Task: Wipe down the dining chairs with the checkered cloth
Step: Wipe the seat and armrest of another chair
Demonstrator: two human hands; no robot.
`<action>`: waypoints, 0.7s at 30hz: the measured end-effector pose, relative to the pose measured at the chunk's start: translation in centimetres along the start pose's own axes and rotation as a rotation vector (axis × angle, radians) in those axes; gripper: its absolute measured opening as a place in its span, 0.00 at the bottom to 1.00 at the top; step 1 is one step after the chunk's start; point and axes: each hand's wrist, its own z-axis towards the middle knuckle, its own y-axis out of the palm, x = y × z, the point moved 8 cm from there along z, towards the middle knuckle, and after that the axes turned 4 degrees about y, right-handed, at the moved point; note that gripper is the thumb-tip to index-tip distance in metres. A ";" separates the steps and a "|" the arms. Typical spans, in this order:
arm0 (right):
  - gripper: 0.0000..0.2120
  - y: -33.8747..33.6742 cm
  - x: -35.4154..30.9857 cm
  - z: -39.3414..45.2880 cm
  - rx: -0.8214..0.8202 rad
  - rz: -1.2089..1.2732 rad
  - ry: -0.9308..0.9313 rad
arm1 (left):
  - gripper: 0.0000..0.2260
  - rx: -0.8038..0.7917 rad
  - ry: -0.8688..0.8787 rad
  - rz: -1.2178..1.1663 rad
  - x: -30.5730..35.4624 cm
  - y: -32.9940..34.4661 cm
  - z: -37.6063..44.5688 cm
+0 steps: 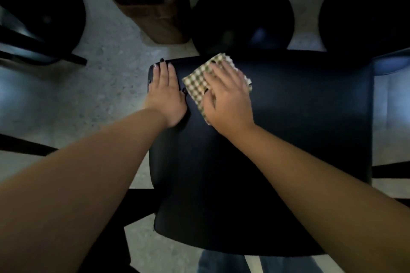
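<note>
Below us, filling the middle of the view, sits a dining chair with a broad, smooth black seat whose corners are rounded and whose surface catches only a faint sheen in the dim light. Near its far left corner we press the checkered cloth flat against the seat; it is a small, thin square patterned in olive-brown and cream checks, lying skewed like a diamond, with one edge slightly rumpled beyond our fingers. Our right hand lies on top of it, fingers straight and spread, palm down, covering most of the fabric so that only its left and far edges show. Our left hand rests just beside the cloth on the seat's corner, fingers extended and flat, dark-painted nails reaching the rim, grasping nothing. Beyond the chair stand round black stools on a pale speckled floor, and between two of them a brown bin with a clear liner. Along the bottom edge we see blue jeans.
</note>
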 end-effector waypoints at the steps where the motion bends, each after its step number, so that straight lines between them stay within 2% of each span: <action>1: 0.23 0.5 0.3 0.4 -0.007 -0.082 0.020 | 0.30 0.015 0.001 -0.011 0.0 0.1 -0.1; 4: 0.29 3.2 1.0 1.0 -0.162 -0.402 0.020 | 0.30 0.058 0.014 0.002 0.2 -0.1 -0.4; 7: 0.30 4.1 1.3 1.0 -0.192 -0.520 -0.008 | 0.29 0.093 0.028 0.003 0.7 0.0 -0.9; 11: 0.30 4.4 1.0 1.3 -0.213 -0.539 -0.099 | 0.26 0.142 0.097 -0.115 2.8 -0.7 -0.4; 15: 0.33 3.9 0.6 1.2 -0.200 -0.407 -0.125 | 0.24 0.149 0.191 -0.264 4.1 -2.0 0.5; 21: 0.28 4.5 1.3 1.1 -0.246 -0.458 -0.215 | 0.27 0.112 0.123 -0.199 3.5 -2.7 0.7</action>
